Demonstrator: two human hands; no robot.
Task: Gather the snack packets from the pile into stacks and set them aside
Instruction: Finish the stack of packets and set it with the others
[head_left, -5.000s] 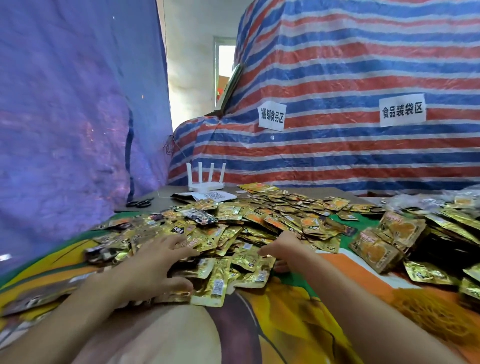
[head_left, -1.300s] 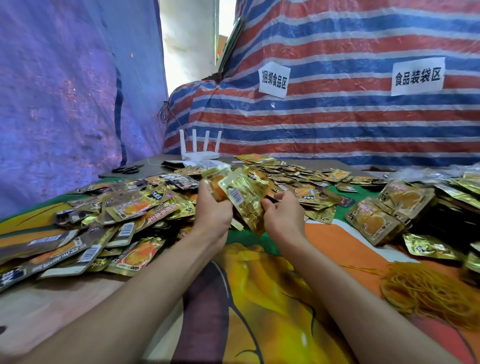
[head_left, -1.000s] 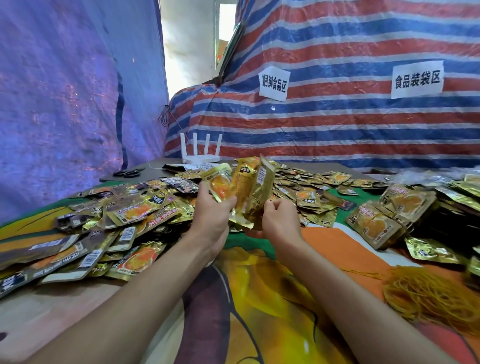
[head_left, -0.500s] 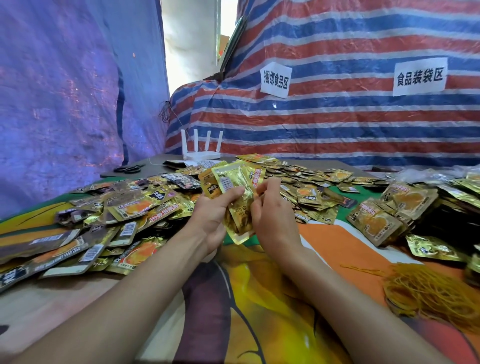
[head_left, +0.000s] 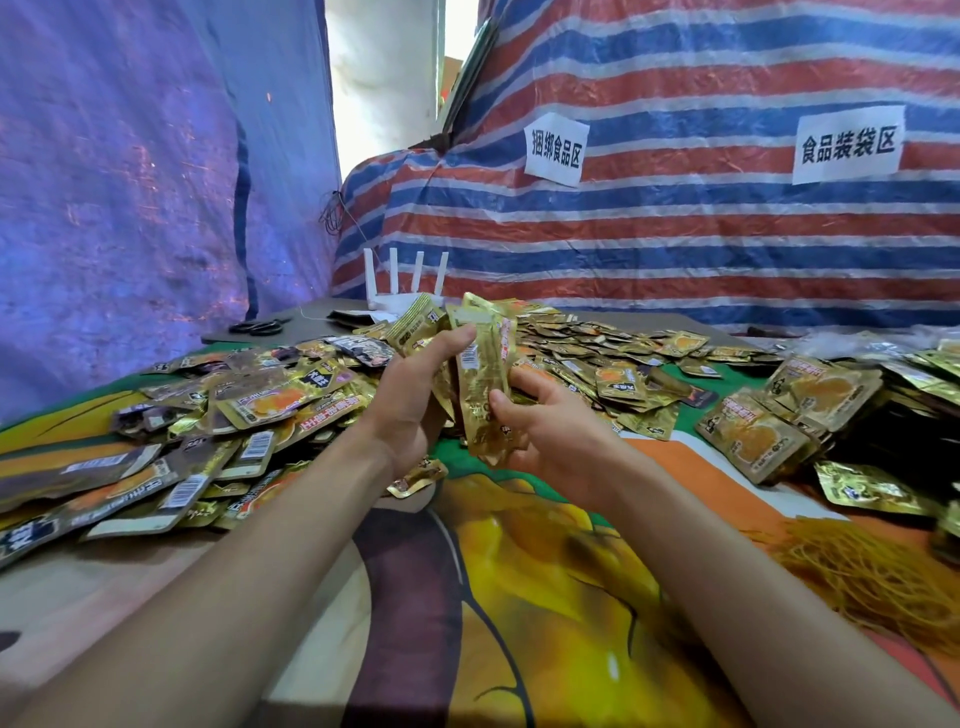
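We are squaring a handful of gold snack packets (head_left: 480, 384) in mid-air, with left hand (head_left: 410, 400) and right hand (head_left: 545, 431) both gripping it. A few stacks (head_left: 769, 421) are sitting aside at right; the loose pile (head_left: 249, 410) is looking barely dented, so most of the work is left, we judge.

Bare left hand (head_left: 408, 410) and right hand (head_left: 550, 441), bare forearms (head_left: 249, 545), slim wrists (head_left: 374, 452)

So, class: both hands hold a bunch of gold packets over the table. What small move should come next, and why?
Probably square up the bunch by tapping its lower edge on the cloth. The left hand and right hand grip it upright, but the packet tops fan out unevenly, unlike the tidy stacks lying to the right.
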